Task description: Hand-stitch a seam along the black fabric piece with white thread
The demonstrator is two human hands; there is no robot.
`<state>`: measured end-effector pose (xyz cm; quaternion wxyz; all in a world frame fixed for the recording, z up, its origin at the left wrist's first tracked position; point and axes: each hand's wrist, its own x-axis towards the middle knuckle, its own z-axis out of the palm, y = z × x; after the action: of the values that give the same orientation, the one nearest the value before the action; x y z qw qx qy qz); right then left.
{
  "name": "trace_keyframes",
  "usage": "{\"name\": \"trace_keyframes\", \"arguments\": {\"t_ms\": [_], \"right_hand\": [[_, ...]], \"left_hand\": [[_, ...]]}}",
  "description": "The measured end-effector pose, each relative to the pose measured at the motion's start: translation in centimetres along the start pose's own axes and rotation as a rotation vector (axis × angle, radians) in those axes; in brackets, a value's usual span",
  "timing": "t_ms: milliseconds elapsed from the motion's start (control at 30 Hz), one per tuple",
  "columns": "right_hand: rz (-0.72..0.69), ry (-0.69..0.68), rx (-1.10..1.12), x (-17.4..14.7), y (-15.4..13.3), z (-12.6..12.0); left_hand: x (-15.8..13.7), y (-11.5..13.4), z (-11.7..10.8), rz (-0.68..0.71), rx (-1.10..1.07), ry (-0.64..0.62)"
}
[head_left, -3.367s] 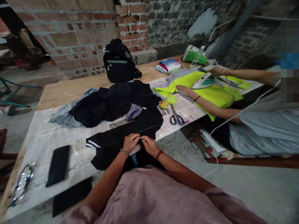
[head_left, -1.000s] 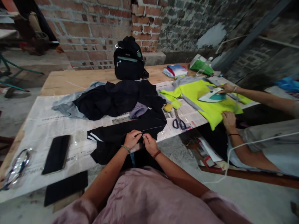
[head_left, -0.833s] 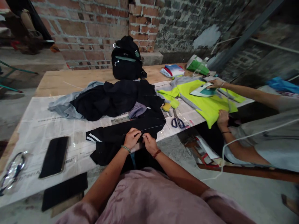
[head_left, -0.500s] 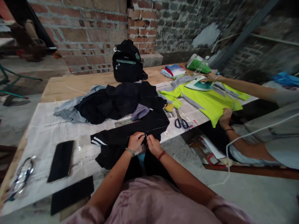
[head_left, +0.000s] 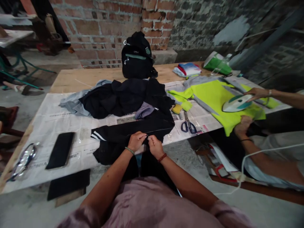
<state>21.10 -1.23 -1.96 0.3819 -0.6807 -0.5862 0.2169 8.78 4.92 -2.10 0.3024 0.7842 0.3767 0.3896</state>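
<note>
At the table's front edge, my left hand (head_left: 137, 141) and my right hand (head_left: 155, 147) are held close together, fingertips pinched. A short, thin pale strand (head_left: 147, 136) shows between them, at my right fingertips; what my left fingers pinch is too small to make out. Just behind and beside my hands lies a black garment (head_left: 133, 129) with white stripes at one sleeve end. More dark clothing (head_left: 118, 98) is heaped beyond it. Blue-handled scissors (head_left: 188, 126) rest on the newspaper to the right of my hands.
Another person's hand (head_left: 257, 94) holds an iron (head_left: 237, 103) on a yellow-and-grey garment (head_left: 209, 95). A black backpack (head_left: 137, 60) stands at the back. Phone (head_left: 60, 150) and glasses (head_left: 23, 161) lie left. A white cord (head_left: 243, 164) hangs at right.
The other person's iron has moved right and nearer across the yellow garment. My view has shifted slightly; my hands stay pinched together, with a little more space between them.
</note>
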Motion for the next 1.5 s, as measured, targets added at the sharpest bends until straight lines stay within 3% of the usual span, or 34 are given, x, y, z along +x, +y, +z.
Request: {"name": "trace_keyframes", "arguments": {"t_ms": [267, 633, 1000, 1500], "right_hand": [[-0.022, 0.043, -0.079, -0.2, -0.2, 0.2], [-0.05, 0.053, -0.105, -0.3, 0.2, 0.2], [-0.024, 0.007, 0.121, -0.1, -0.1, -0.4], [0.001, 0.014, 0.103, -0.7, -0.1, -1.1]], "left_hand": [[0.0, 0.0, 0.3, 0.098, 0.091, 0.0], [-0.2, 0.0, 0.2, 0.211, 0.26, -0.113], [0.0, 0.8, -0.1, 0.085, 0.06, 0.009], [0.1, 0.9, -0.1, 0.054, 0.032, 0.036]]}}
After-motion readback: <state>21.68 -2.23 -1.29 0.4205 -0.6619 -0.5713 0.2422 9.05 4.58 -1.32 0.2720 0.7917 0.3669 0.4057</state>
